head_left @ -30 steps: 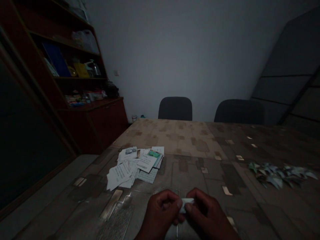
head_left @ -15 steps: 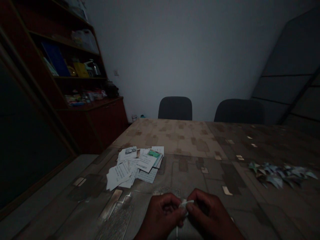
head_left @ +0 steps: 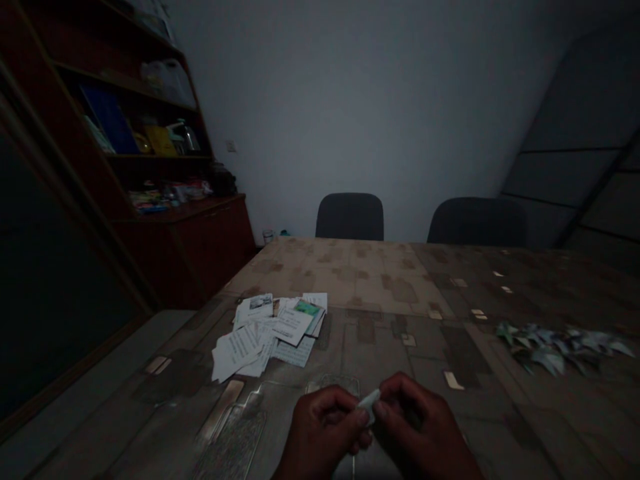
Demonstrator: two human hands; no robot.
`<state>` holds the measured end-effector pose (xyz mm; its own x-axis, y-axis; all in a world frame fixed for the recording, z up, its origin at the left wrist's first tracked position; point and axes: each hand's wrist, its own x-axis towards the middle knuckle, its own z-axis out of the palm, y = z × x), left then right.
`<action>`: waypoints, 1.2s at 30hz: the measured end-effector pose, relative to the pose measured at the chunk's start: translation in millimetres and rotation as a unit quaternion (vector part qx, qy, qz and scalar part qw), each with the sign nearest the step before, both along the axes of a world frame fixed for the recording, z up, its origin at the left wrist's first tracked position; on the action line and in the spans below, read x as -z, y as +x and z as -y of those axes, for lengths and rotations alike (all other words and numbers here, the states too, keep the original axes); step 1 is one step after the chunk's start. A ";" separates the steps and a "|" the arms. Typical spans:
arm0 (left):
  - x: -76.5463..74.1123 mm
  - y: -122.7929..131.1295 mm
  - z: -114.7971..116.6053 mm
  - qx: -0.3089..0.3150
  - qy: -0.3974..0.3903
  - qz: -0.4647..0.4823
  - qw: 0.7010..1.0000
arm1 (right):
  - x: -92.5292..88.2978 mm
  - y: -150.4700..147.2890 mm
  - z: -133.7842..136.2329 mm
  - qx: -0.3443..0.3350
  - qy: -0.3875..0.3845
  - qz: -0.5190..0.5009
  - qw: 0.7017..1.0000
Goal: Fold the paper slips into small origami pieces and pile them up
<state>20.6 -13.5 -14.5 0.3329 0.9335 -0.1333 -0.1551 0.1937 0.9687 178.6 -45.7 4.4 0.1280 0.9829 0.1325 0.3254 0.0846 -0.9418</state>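
Between my fingertips is a small folded piece of pale paper [head_left: 369,402], largely covered by my thumbs and fingers. My left hand [head_left: 327,427] pinches its left side, and my right hand [head_left: 415,417] grips the right side. Both hands are close together above the near edge of the table. Ahead and to the left lies a loose pile of printed paper pieces [head_left: 245,347], one with a green picture. Far to the right sits a cluster of small folded paper shapes [head_left: 555,353].
A patterned cloth covers the table [head_left: 370,280]. Two dark chairs [head_left: 350,217] stand at its far side, against a pale wall. On the left rises a reddish-brown cabinet [head_left: 210,233] with bottles, books and other goods on its shelves. The room is dim.
The folded paper has turned in my fingers, its upper end now pointing up and to the right. My right hand has risen slightly. The piles have stayed put.
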 end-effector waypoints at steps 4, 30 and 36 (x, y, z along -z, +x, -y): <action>3.6 2.1 3.5 -0.008 0.002 0.008 1.000 | -3.2 -1.3 2.3 0.018 0.032 0.045 0.998; 4.6 4.6 3.2 0.021 -0.016 -0.034 0.999 | 4.8 0.3 1.9 -0.005 0.078 0.087 0.993; 6.1 5.2 1.3 0.027 -0.020 -0.046 0.998 | 5.6 5.7 0.0 -0.039 0.072 0.103 0.991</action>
